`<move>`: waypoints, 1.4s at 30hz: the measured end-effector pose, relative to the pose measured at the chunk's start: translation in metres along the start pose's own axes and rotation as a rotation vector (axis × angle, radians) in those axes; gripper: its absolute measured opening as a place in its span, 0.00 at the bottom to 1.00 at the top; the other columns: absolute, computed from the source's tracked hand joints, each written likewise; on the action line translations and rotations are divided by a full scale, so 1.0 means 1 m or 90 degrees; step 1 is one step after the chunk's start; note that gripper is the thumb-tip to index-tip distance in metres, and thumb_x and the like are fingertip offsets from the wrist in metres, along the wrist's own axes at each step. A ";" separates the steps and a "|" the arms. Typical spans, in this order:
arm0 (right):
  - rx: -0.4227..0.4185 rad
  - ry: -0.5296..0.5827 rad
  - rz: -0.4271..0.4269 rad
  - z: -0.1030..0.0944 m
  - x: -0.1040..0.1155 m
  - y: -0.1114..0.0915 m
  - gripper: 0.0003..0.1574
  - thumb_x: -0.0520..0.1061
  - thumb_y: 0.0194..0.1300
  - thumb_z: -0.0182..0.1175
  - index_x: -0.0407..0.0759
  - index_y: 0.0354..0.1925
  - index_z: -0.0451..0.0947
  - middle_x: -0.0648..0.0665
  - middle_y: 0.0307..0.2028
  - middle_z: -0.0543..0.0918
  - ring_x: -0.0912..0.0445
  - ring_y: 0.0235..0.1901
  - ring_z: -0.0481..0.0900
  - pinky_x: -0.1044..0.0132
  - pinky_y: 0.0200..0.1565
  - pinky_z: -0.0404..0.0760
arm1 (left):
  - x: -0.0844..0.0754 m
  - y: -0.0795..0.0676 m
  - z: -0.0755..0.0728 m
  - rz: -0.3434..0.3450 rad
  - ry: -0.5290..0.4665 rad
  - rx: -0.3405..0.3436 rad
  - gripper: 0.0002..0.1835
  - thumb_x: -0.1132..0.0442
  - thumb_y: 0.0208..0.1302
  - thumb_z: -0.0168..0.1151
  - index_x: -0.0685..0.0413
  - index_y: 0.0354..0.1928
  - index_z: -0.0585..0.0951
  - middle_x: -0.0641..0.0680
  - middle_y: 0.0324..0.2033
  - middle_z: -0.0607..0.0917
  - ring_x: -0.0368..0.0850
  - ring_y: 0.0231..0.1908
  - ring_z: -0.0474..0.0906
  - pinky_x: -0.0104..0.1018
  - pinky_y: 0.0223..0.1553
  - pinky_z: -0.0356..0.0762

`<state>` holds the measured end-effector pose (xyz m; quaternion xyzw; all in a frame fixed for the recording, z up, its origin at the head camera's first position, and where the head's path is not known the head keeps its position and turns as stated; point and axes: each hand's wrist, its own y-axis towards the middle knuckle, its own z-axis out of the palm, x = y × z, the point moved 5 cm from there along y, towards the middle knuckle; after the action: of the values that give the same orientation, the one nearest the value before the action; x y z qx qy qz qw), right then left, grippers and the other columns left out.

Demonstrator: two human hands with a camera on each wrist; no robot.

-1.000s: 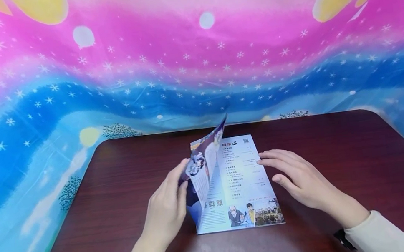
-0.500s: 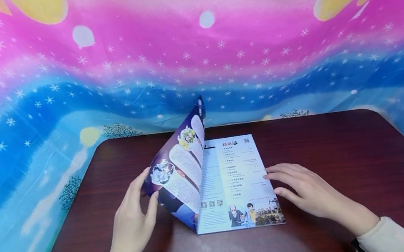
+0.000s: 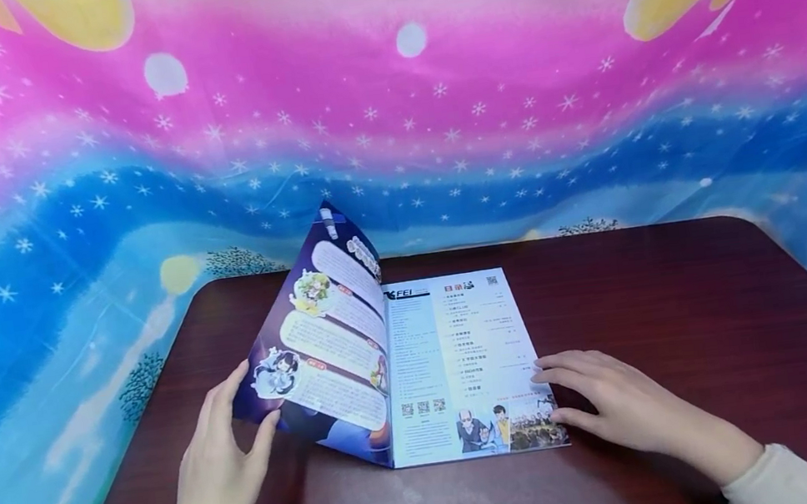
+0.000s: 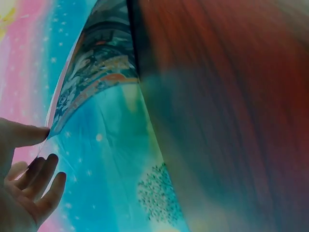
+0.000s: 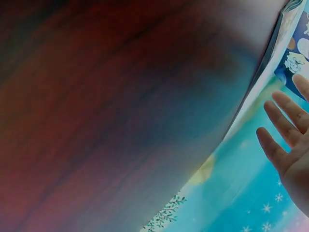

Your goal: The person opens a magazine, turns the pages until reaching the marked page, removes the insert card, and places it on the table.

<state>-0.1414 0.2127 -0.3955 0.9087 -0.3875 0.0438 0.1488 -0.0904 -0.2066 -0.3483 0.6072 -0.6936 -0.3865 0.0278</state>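
A magazine (image 3: 418, 368) lies open on the dark wooden table, its contents page flat on the right. My left hand (image 3: 213, 460) pinches the outer edge of the raised cover leaf (image 3: 318, 330), which slants up to the left and shows purple artwork with white text bubbles. In the left wrist view, thumb and fingers of the left hand (image 4: 29, 169) meet at the leaf's edge. At the magazine's lower right edge, my right hand (image 3: 618, 402) rests with fingers extended and fingertips on the page. The right wrist view has this hand (image 5: 289, 130) with its fingers spread.
The reddish-brown table (image 3: 682, 302) extends around the magazine on both sides and in front. Behind and beside it hangs a pink and blue cloth (image 3: 506, 105) with snowflakes, close to the table's back edge.
My left hand has swung the cover leaf over to the left and lowered it, uncovering the left part of the contents page. My right hand has slid down along the page's right edge.
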 end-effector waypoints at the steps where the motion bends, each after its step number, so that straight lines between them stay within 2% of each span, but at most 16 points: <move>1: 0.003 0.000 -0.001 0.001 0.000 -0.001 0.29 0.52 0.58 0.73 0.49 0.57 0.81 0.48 0.58 0.79 0.51 0.58 0.76 0.46 0.56 0.75 | 0.003 -0.001 -0.001 -0.006 0.007 0.011 0.44 0.72 0.50 0.76 0.55 0.70 0.67 0.63 0.56 0.77 0.61 0.52 0.78 0.61 0.38 0.79; 6: 0.044 0.008 0.018 0.008 0.000 -0.004 0.30 0.54 0.58 0.72 0.50 0.58 0.80 0.47 0.61 0.78 0.50 0.59 0.75 0.45 0.56 0.75 | 0.017 -0.007 -0.006 -0.024 0.043 0.057 0.44 0.69 0.50 0.77 0.55 0.70 0.68 0.63 0.58 0.77 0.63 0.54 0.76 0.64 0.39 0.78; 10: 0.084 0.017 0.035 0.014 -0.002 -0.007 0.32 0.56 0.60 0.71 0.51 0.61 0.78 0.46 0.63 0.75 0.48 0.62 0.73 0.44 0.58 0.73 | 0.028 -0.012 -0.008 -0.040 0.066 0.099 0.44 0.67 0.51 0.77 0.56 0.71 0.67 0.63 0.57 0.76 0.64 0.50 0.77 0.64 0.35 0.78; 12: 0.094 0.018 0.037 0.015 -0.002 -0.008 0.34 0.56 0.60 0.71 0.51 0.62 0.77 0.46 0.65 0.74 0.48 0.63 0.72 0.44 0.59 0.72 | 0.033 -0.015 -0.008 -0.050 0.078 0.121 0.43 0.64 0.52 0.77 0.56 0.70 0.67 0.63 0.56 0.76 0.63 0.48 0.78 0.64 0.33 0.77; 15: 0.098 0.019 0.038 0.016 -0.003 -0.008 0.35 0.56 0.59 0.71 0.51 0.63 0.76 0.45 0.66 0.73 0.47 0.63 0.71 0.43 0.59 0.72 | 0.042 -0.018 -0.007 -0.074 0.097 0.163 0.42 0.61 0.53 0.77 0.58 0.69 0.68 0.64 0.57 0.75 0.64 0.51 0.77 0.65 0.36 0.77; 17: 0.100 0.021 0.039 0.016 -0.003 -0.008 0.35 0.56 0.59 0.71 0.51 0.64 0.76 0.45 0.67 0.72 0.46 0.64 0.71 0.42 0.59 0.72 | 0.047 -0.019 -0.005 -0.093 0.110 0.196 0.41 0.59 0.53 0.76 0.59 0.68 0.68 0.65 0.58 0.75 0.65 0.54 0.75 0.67 0.40 0.76; 20: 0.107 0.025 0.043 0.016 -0.003 -0.008 0.36 0.56 0.59 0.71 0.51 0.64 0.76 0.45 0.67 0.71 0.46 0.64 0.70 0.42 0.59 0.72 | 0.058 -0.022 0.000 -0.126 0.130 0.269 0.41 0.54 0.55 0.75 0.61 0.68 0.68 0.67 0.59 0.73 0.68 0.57 0.72 0.69 0.44 0.73; 24: 0.118 0.031 0.050 0.017 -0.004 -0.007 0.36 0.56 0.59 0.71 0.51 0.64 0.76 0.45 0.67 0.71 0.46 0.65 0.70 0.42 0.59 0.72 | 0.071 -0.028 0.009 -0.159 0.156 0.370 0.40 0.53 0.56 0.74 0.62 0.67 0.69 0.70 0.60 0.72 0.70 0.56 0.72 0.68 0.42 0.75; 26: 0.119 0.033 0.051 0.017 -0.004 -0.007 0.36 0.56 0.59 0.71 0.52 0.64 0.76 0.46 0.68 0.71 0.46 0.64 0.70 0.42 0.59 0.72 | 0.076 -0.030 0.013 -0.163 0.164 0.398 0.39 0.55 0.55 0.75 0.62 0.66 0.71 0.70 0.59 0.73 0.70 0.55 0.73 0.67 0.40 0.76; 33: 0.118 0.035 0.040 0.014 -0.004 -0.006 0.34 0.55 0.59 0.71 0.52 0.63 0.77 0.45 0.67 0.71 0.45 0.64 0.71 0.40 0.57 0.73 | 0.082 -0.033 0.020 -0.132 0.186 0.423 0.39 0.55 0.51 0.78 0.60 0.65 0.73 0.68 0.55 0.77 0.67 0.54 0.75 0.67 0.40 0.77; 42: 0.132 0.038 0.045 0.013 -0.003 -0.005 0.34 0.55 0.60 0.71 0.52 0.63 0.77 0.45 0.68 0.71 0.45 0.64 0.71 0.40 0.58 0.72 | 0.081 -0.031 0.027 -0.101 0.190 0.436 0.38 0.53 0.53 0.77 0.60 0.64 0.75 0.65 0.57 0.78 0.66 0.57 0.72 0.67 0.47 0.74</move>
<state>-0.1403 0.2144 -0.4101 0.9032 -0.4084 0.1156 0.0639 -0.0995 -0.2618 -0.4199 0.6825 -0.7220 -0.0405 -0.1063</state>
